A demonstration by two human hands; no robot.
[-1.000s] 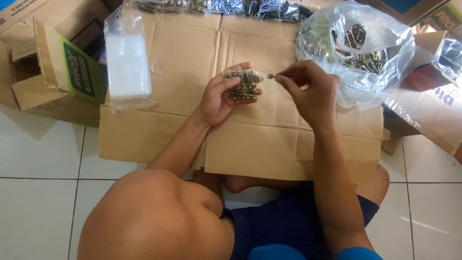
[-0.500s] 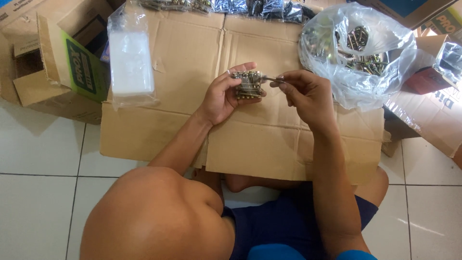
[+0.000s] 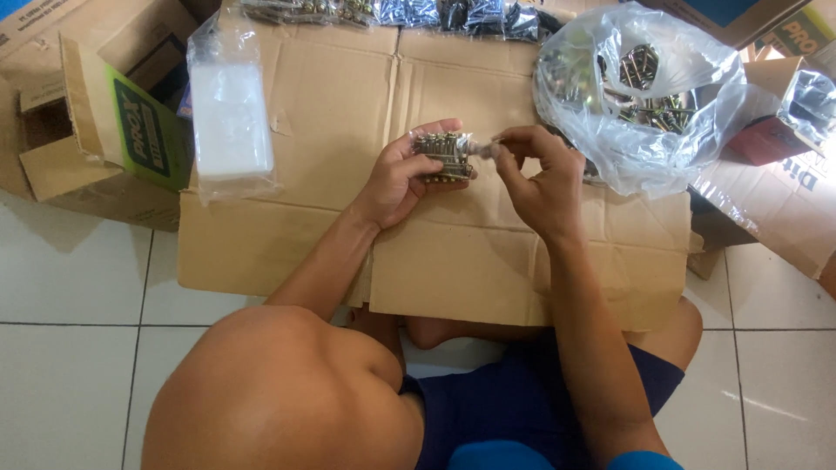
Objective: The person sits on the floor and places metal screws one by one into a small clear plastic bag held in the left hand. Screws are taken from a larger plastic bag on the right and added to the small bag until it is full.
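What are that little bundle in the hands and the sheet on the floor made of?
The bundle looks like metal screws or bolts, brassy and shiny, apparently in a thin clear plastic packet. The flattened sheet looks like corrugated cardboard: matte brown, with fold creases.

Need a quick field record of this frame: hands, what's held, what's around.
left hand: holds small clear bag of brass-coloured bolts
right hand: pinches the bag's end
surface: flattened cardboard sheet on white tile floor
right side: large clear bag of loose bolts
left side: clear bag of white pieces, open carton
top edge: row of packed bags
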